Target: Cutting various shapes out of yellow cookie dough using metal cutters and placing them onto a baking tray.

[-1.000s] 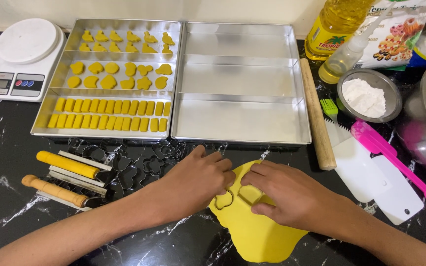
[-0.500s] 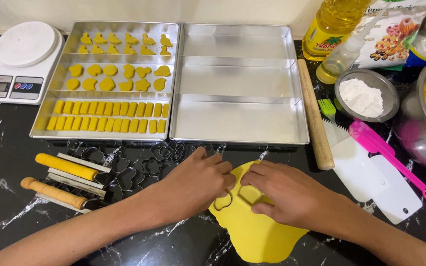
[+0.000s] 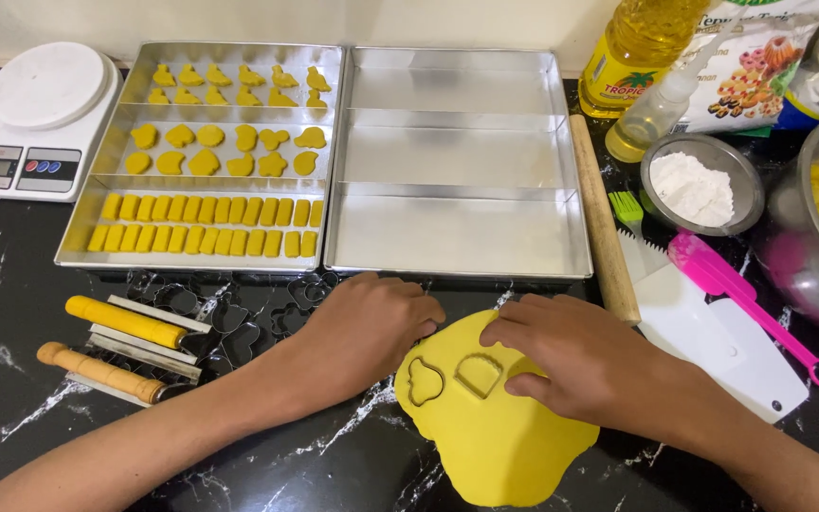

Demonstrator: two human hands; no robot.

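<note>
Rolled yellow dough sheet (image 3: 500, 427) lying flat on black marble counter (image 3: 334, 465), nearest the camera. Right hand (image 3: 575, 356) pressing down on its upper edge, fingers spread, gripping nothing. Left hand (image 3: 372, 327) curling loosely at the sheet's left rim; whether anything is held, cannot tell. Two cutter outlines (image 3: 452, 377) showing between hands. Beyond: loose metal cutters (image 3: 239, 322), filled tray (image 3: 210, 161), empty tray (image 3: 457, 161), both within reach.

A home kitchen: black marble counter (image 3: 11, 284), baking trays (image 3: 457, 256), kitchen scale (image 3: 35, 118), rolling pin (image 3: 604, 218).
</note>
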